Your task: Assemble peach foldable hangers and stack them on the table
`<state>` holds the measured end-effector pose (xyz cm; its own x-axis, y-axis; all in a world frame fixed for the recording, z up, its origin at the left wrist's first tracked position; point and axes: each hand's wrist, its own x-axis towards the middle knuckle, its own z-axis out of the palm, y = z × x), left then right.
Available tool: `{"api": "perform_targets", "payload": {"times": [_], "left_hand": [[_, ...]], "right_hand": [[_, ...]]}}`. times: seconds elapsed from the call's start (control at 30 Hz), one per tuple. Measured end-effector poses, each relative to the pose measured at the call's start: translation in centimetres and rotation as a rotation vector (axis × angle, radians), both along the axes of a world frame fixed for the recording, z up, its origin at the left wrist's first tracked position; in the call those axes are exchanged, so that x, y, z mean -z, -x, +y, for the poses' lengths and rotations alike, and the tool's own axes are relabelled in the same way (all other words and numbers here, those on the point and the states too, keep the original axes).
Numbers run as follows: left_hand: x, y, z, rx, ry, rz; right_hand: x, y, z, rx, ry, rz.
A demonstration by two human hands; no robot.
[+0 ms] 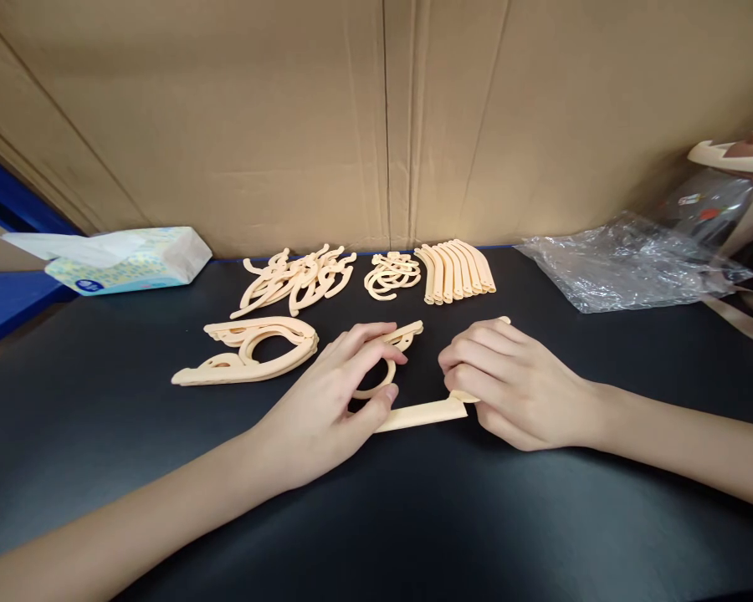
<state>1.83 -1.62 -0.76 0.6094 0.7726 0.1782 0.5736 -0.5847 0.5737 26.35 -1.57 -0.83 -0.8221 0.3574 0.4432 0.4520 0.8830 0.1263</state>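
Between my hands lies a cream plastic folding clothes hanger, partly hidden by my fingers, with a ring-shaped part showing in its middle. My left hand is closed over its left side, thumb on the near arm and fingers over the far one. Curled around the right end is my right hand, with a small piece of the hanger showing below the fingers and a tip sticking out above. Left of my left hand rest folded hangers, stacked on the black table.
Along the back lie a pile of thin curved arms, a heap of hooks and a row of wider curved arms. A tissue pack is at the back left, a clear plastic bag at the back right. Cardboard stands behind.
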Motion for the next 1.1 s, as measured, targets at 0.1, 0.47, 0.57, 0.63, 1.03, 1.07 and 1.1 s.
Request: {"api": "perform_targets", "payload": {"times": [0.1,0.47,0.57,0.63,1.03,1.07,1.1], "left_hand": [[0.0,-0.1,0.1,-0.025,0.067,-0.053],[0.2,-0.1,0.3,-0.052,0.119,-0.111],[0.2,-0.1,0.3,-0.049,0.107,-0.096],[0.2,-0.1,0.2,-0.056,0.11,-0.083],[0.2,0.0,0.2,-0.075,0.132,0.023],[0.2,0.0,0.3,-0.074,0.132,0.017],[0.2,0.0,0.3,-0.075,0.133,0.008]], "right_hand": [[0.1,-0.1,0.0,0.041,-0.024,0.04],[0.8,-0.4,0.6,0.227,0.035,0.129],[0.8,-0.4,0.7,0.224,0.128,0.106],[0.8,-0.4,0.8,0.208,0.184,0.091],[0.7,-0.5,1.0,0.121,0.326,0.091],[0.7,-0.5,1.0,0.113,0.333,0.094],[0.7,-0.5,1.0,0.104,0.338,0.096]]}}
